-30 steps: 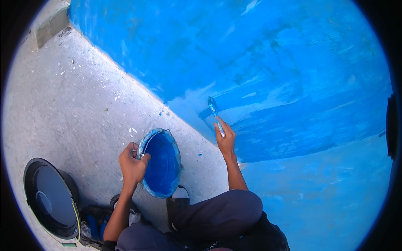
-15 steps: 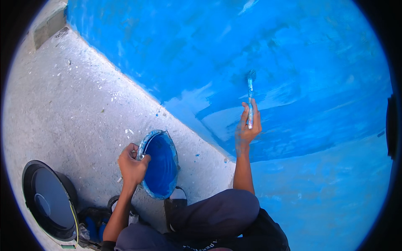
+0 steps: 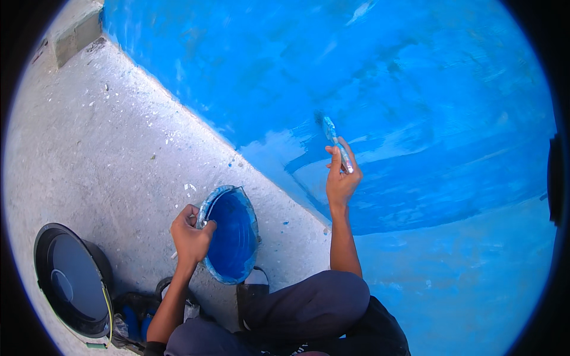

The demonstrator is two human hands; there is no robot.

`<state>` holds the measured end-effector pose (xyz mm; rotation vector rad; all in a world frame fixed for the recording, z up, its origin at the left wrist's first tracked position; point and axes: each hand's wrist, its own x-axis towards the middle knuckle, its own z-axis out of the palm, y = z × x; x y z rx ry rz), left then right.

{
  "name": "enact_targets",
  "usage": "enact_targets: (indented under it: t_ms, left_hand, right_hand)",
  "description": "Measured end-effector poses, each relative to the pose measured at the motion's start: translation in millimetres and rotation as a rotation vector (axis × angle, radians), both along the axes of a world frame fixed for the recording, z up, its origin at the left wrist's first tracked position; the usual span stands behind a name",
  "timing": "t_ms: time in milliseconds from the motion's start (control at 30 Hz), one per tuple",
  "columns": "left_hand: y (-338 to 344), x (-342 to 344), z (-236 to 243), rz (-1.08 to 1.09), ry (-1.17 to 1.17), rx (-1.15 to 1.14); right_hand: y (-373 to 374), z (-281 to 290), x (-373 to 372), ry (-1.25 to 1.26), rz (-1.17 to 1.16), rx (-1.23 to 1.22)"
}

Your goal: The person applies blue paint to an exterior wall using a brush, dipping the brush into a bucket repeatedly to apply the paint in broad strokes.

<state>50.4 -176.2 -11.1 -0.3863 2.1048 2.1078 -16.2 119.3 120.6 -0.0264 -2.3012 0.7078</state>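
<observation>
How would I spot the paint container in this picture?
Find the bare grey concrete floor on the left, beside the blue-painted surface. Near its lower edge the left hand grips the rim of a tilted bucket. Its inside is coated blue, unlike the black round tub farther left.

Brush handle (image 3: 343, 155) partly hidden inside right hand (image 3: 341, 181); black bucket (image 3: 71, 279) cut by picture rim.

— What lies on the bare grey concrete floor (image 3: 101, 154)?

— A black round bucket (image 3: 71, 279) at the lower left, with a yellow cord (image 3: 108, 308) along its right edge.

— And behind it?

— A grey concrete block (image 3: 77, 37) at the top left corner. White flecks (image 3: 190, 187) are scattered over the concrete.

— Anything near the bucket?

— Dark sandals (image 3: 252, 296), just right of it.
</observation>
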Motion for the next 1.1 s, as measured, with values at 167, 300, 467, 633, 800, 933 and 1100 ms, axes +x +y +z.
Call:
enact_targets:
  t_ms: [167,300,467,633,800,933,1100]
  left_hand:
    - [3.6,-2.5,1.0,0.018,-0.025,0.065]
    - [7.4,-4.9,-0.4,-0.027,0.012,0.034]
    - [11.3,-4.8,4.3,-0.045,0.029,0.01]
    - [6.3,-3.6,1.5,0.0,0.008,0.077]
    - [1.5,-0.9,3.4,0.002,-0.013,0.038]
    - [-0.6,-0.6,1.4,0.035,-0.02,0.12]
    - [0.3,-3.6,-6.5,0.029,-0.003,0.118]
  right_hand:
    - [2.0,6.4,0.6,0.233,-0.046,0.077]
    - [7.8,-34.6,6.4,0.101,0.006,0.305]
    - [9.4,-69.1,5.1,-0.084,0.065,0.203]
    - [7.0,-73.9,-2.9,-0.395,0.032,-0.005]
    - [16.4,-55.8,6.3,-0.244,-0.014,-0.029]
    - [23.4,-31.6,12.6,0.091,-0.036,-0.017]
    - [23.5,-21.7,26.8,0.201,-0.082,-0.035]
